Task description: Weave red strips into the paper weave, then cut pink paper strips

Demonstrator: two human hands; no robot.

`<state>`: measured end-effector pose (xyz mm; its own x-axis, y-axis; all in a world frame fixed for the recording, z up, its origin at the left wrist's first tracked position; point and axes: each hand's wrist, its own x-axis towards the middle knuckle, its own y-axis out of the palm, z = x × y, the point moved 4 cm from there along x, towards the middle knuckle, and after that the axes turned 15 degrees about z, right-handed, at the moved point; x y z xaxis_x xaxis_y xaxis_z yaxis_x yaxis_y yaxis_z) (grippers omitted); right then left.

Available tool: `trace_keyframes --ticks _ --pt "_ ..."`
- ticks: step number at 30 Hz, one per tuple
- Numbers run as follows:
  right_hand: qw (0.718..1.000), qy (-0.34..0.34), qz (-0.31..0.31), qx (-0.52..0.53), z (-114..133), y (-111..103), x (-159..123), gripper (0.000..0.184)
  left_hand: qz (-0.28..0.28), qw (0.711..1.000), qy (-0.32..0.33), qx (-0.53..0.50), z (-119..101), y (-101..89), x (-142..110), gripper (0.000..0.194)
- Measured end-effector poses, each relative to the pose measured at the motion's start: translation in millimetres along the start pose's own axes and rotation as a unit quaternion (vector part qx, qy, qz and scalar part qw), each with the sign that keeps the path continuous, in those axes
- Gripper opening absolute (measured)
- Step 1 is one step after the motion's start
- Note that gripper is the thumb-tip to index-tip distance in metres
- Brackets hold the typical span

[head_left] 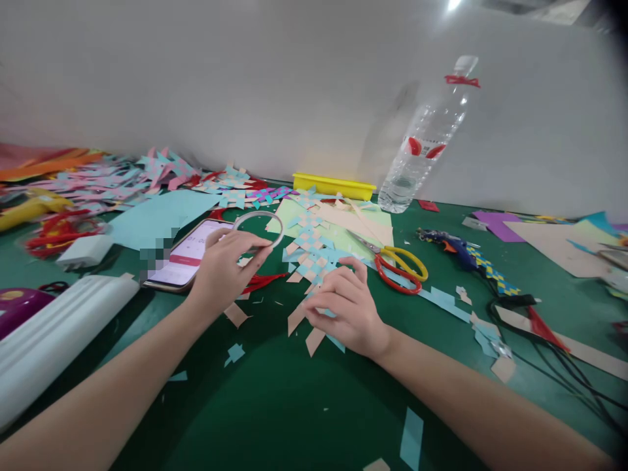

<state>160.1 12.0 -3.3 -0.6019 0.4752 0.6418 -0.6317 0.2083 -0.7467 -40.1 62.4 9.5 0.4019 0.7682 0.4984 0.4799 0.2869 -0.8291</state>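
Observation:
My left hand [228,261] pinches a narrow roll of tape [280,229] by its lower rim, holding it raised above the table beside a smartphone [186,252]. My right hand [346,304] is curled, thumb and forefinger brought together at the tips; whatever may be between them is too small to make out. It hovers over the lower end of a woven strip of light-blue and peach paper [309,229], whose loose strip ends [296,318] stick out below. Scissors [400,265] with red and yellow handles lie just beyond my right hand.
A water bottle [422,154] and a yellow tray [333,186] stand by the wall. On the left are a white roll [63,333], a charger [86,252] and heaped paper strips [98,183]. Black cables [554,353] and a woven blue-yellow piece [490,271] lie right. Paper scraps [411,438] dot the table.

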Motion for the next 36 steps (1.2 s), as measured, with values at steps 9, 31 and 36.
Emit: trace_keyframes --ticks 9,31,36 --pt "1.0 0.028 -0.012 -0.006 2 -3 2 0.011 0.082 0.995 0.006 0.055 23 33.0 1 0.02" --pt "0.963 0.214 0.032 0.16 -27 1 -1 0.006 0.233 0.972 -0.028 0.029 5 33.0 -3 0.014" --pt "0.96 0.221 0.036 0.168 -28 1 0 0.007 0.186 0.982 -0.035 -0.022 -5 22.3 1 0.017"
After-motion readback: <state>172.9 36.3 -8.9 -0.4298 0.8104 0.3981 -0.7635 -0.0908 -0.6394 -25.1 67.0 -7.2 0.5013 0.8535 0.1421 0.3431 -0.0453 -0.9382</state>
